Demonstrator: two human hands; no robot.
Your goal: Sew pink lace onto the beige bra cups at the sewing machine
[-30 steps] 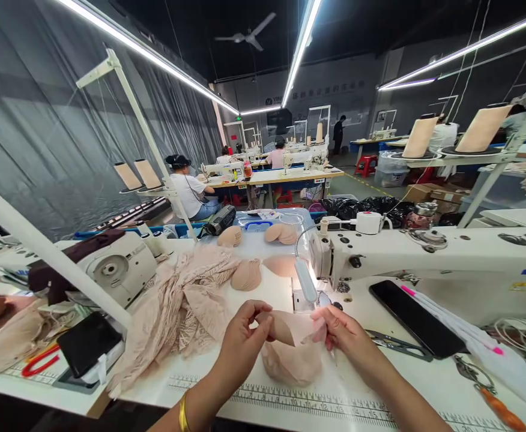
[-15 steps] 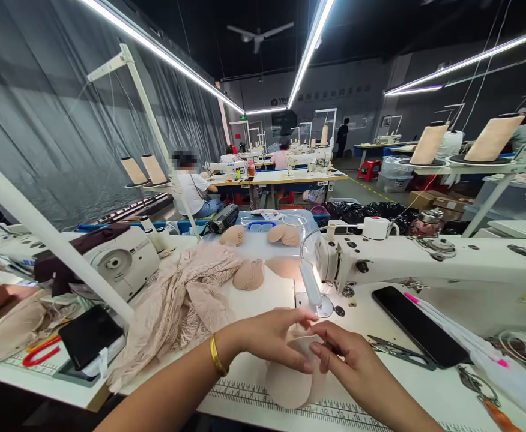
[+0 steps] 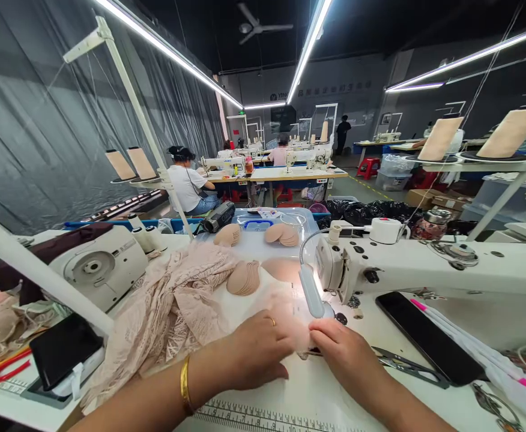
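A thin beige bra cup (image 3: pixel 283 312), blurred by motion, lies below the lit sewing lamp (image 3: pixel 311 293) at the needle end of the sewing machine (image 3: pixel 425 264). My left hand (image 3: pixel 260 351), with a gold bangle and a ring, has its fingers curled over the near left edge of the cup; its thumb points down, apart. On the other side, my right hand (image 3: pixel 341 348) pinches the cup's right edge, fingers pressed together. The needle and presser foot are hidden behind the lamp. Beyond lie stacked beige cups (image 3: pixel 244 278) and a single cup (image 3: pixel 281 270).
Beige lace fabric (image 3: pixel 168 300) is heaped on the left. To the right lie thread snips (image 3: pixel 409 365), a black phone (image 3: pixel 429 336) and a pink-tipped white strip. A clear plastic box (image 3: pixel 263 240) stands behind, carrying more cups. A co-worker (image 3: pixel 188 183) sits further back.
Both hands have moved from holding the cup over the near table ruler, forward to the lamp area with it. My left hand has turned palm down. The view has shifted slightly.
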